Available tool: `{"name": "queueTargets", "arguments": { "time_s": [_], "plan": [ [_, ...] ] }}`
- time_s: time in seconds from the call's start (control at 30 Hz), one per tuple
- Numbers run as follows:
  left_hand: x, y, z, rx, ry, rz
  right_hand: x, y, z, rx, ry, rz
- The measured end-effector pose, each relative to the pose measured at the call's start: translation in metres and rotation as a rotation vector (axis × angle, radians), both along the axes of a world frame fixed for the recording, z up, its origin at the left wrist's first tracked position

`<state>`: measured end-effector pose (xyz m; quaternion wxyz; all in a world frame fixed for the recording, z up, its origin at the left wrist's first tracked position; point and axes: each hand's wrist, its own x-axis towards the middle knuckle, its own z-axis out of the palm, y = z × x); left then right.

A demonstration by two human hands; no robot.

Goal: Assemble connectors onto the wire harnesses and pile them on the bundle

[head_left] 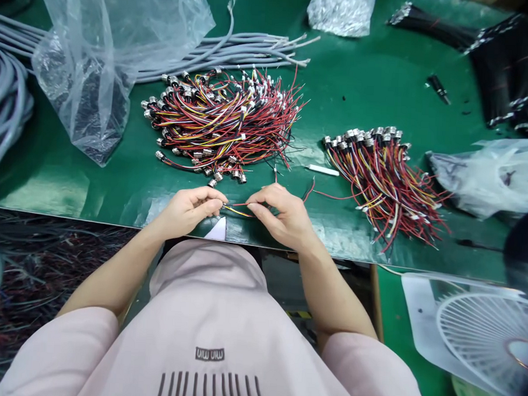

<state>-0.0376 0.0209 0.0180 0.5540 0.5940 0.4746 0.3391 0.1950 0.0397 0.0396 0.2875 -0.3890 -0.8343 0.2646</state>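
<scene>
Between my two hands, near the front edge of the table, stretches a wire harness (236, 211) with red, yellow and dark wires. My left hand (193, 209) is closed on its connector end, and the fingers mostly cover the connector. My right hand (283, 213) pinches the wires a short way along, and loose red ends stick out past it. Just beyond the hands lies a large pile of similar wire harnesses (223, 123) with silver connectors. A smaller bundle of harnesses (378, 179) rests to the right, its connectors pointing away from me.
A white pen-like tool (323, 170) lies between the piles. Grey cables (235, 51) and a clear plastic bag (89, 85) occupy the back left. At right are black cable bundles (492, 74), a white plastic bag (496, 173) and a fan (489, 336) beside the table edge.
</scene>
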Motion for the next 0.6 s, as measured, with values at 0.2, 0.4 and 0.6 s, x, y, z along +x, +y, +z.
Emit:
{"name": "queueTargets", "arguments": {
  "time_s": [0.2,0.4,0.6],
  "plan": [
    [-0.017,0.004,0.002,0.161,0.251,0.042,0.043,0.018,0.006,0.171,-0.226,-0.035],
    [-0.029,0.005,0.0,0.168,0.281,0.069,0.093,0.033,0.007,0.241,-0.311,-0.099],
    [-0.028,0.006,0.007,0.111,0.242,0.126,0.132,0.032,0.002,0.319,-0.253,-0.326]
  ]
}}
